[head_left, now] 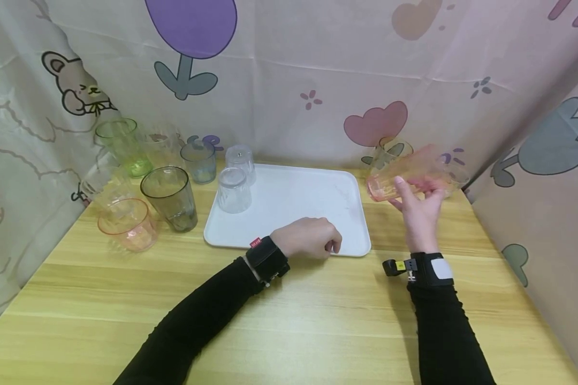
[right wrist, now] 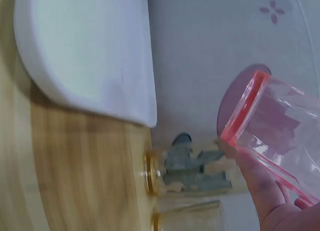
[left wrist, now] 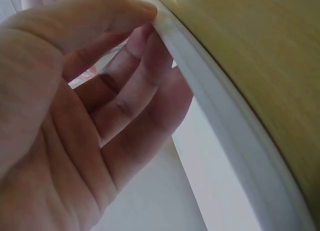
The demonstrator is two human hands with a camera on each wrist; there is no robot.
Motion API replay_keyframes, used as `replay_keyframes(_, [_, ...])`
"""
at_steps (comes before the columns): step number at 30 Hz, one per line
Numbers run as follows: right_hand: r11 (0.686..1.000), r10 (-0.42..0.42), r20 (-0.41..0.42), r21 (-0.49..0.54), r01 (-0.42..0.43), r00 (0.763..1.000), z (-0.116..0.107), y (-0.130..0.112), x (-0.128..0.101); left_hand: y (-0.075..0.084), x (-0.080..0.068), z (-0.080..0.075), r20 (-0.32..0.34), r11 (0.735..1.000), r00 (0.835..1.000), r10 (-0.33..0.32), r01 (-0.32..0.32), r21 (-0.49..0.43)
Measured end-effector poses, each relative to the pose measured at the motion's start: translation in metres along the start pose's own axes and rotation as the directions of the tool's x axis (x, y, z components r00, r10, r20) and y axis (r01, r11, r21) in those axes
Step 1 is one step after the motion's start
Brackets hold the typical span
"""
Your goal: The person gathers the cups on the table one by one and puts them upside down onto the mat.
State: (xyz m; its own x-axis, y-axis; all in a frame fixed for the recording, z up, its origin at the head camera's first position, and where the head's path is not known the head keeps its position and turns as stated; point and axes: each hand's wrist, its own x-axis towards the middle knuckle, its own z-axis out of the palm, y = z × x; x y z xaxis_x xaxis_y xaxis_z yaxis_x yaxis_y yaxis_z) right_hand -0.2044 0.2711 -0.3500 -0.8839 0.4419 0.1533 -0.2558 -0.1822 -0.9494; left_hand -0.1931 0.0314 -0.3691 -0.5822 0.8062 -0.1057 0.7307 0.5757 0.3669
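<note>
My right hand holds a clear pink drinking glass off to the right of the tray. It lies tilted in the grip, its thick pink base towards the left and the mouth to the upper right. At the near edge of the white tray, my left hand has its fingers curled, and in the left wrist view the thumb and fingertips pinch the rim. Two clear glasses stand upside down at the tray's left end, one behind the other.
Two amber-tinted glasses stand beyond the right hand, partly behind the pink glass. At left, several upright glasses cluster, among them a green one, a grey one, a bluish one and a short pink one. A patterned curtain backs the table.
</note>
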Motion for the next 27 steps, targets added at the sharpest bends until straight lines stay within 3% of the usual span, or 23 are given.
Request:
replay_keyframes(8, [0.997, 0.015, 0.098, -0.076, -0.007, 0.995, 0.017, 0.011, -0.01, -0.006, -0.003, -0.004, -0.019, 1.0, 1.0, -0.009, 0.008, -0.027])
replay_keyframes(13, [0.991, 0.025, 0.158, -0.133, -0.004, 0.987, 0.025, 0.019, -0.015, -0.014, -0.003, -0.012, -0.134, 0.998, 0.99, -0.041, 0.046, 0.03])
replay_keyframes(16, [0.988, 0.045, 0.177, -0.153, -0.018, 0.983, 0.03, 0.024, -0.018, -0.018, -0.003, -0.017, -0.26, 0.995, 0.963, -0.071, 0.088, 0.054])
replay_keyframes(21, [0.986, 0.084, 0.205, -0.161, -0.051, 0.975, 0.036, 0.029, -0.023, -0.022, -0.005, -0.023, -0.452, 0.992, 0.885, -0.114, 0.129, 0.003])
replay_keyframes(24, [0.986, 0.105, 0.223, -0.149, -0.073, 0.969, 0.04, 0.032, -0.027, -0.023, -0.005, -0.024, -0.512, 0.99, 0.848, -0.133, 0.134, -0.035])
replay_keyframes(27, [0.984, 0.125, 0.237, -0.151, -0.09, 0.963, 0.043, 0.033, -0.031, -0.023, -0.004, -0.025, -0.528, 0.987, 0.834, -0.16, 0.148, -0.064])
